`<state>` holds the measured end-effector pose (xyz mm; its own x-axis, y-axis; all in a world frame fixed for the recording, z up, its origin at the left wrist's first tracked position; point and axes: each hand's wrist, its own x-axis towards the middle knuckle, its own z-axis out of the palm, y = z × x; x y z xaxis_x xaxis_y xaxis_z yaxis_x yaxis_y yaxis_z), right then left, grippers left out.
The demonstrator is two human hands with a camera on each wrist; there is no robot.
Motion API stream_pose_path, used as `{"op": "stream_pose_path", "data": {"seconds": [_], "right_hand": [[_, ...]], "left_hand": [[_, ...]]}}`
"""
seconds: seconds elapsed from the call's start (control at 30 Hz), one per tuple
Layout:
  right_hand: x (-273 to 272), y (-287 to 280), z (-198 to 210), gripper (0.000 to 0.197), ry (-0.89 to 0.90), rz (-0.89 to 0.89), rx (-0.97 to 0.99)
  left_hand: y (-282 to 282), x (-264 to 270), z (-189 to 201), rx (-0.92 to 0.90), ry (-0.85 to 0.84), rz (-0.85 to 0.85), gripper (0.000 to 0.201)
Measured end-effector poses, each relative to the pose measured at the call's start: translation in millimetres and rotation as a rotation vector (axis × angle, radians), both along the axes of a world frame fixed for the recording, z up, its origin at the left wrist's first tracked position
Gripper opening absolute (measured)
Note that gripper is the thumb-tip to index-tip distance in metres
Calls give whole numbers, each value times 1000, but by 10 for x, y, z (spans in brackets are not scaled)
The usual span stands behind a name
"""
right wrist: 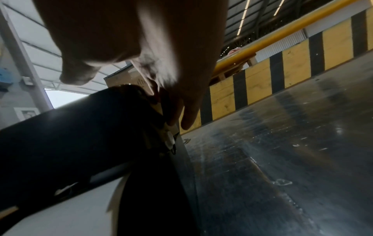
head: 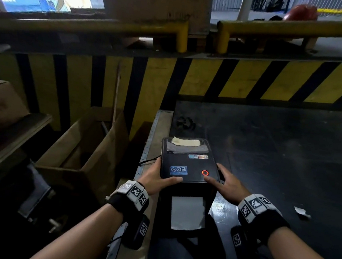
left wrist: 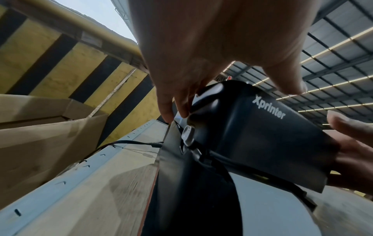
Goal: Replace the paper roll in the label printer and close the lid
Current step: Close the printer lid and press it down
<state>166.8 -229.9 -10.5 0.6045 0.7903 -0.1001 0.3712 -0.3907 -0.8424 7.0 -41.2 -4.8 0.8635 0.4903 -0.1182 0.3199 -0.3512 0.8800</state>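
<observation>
So the label printer (head: 189, 168) sits at the near left corner of the dark tabletop (head: 277, 155), right by the edge, which puts it close in for a two-handed grab. The left hand (head: 157, 179) wraps its left side, thumb laid flat on top of the lid (head: 183, 163), fingers curled down by the side latch. The right hand (head: 226, 183) mirrors it on the other side, thumb on the lid near the glowing red button (head: 205, 172), fingers on that flank. My guess is both side releases get squeezed together. The lid looks tipped up at the front, with white label paper (head: 187, 212) showing under it. I can't tell if a roll is inside.
</observation>
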Motion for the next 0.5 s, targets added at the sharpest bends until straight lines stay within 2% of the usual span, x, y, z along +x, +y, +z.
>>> {"op": "stream_pose_path", "data": {"seconds": [0.1, 0.33, 0.5], "right_hand": [[11, 33, -97, 75, 28, 2, 21], [-65, 21, -331, 57, 172, 8, 96], [-70, 18, -348, 61, 216, -18, 121]], "left_hand": [[-15, 26, -99, -58, -28, 31, 88], [-41, -8, -295, -82, -57, 48, 97], [-39, -9, -321, -110, -87, 42, 94]]}}
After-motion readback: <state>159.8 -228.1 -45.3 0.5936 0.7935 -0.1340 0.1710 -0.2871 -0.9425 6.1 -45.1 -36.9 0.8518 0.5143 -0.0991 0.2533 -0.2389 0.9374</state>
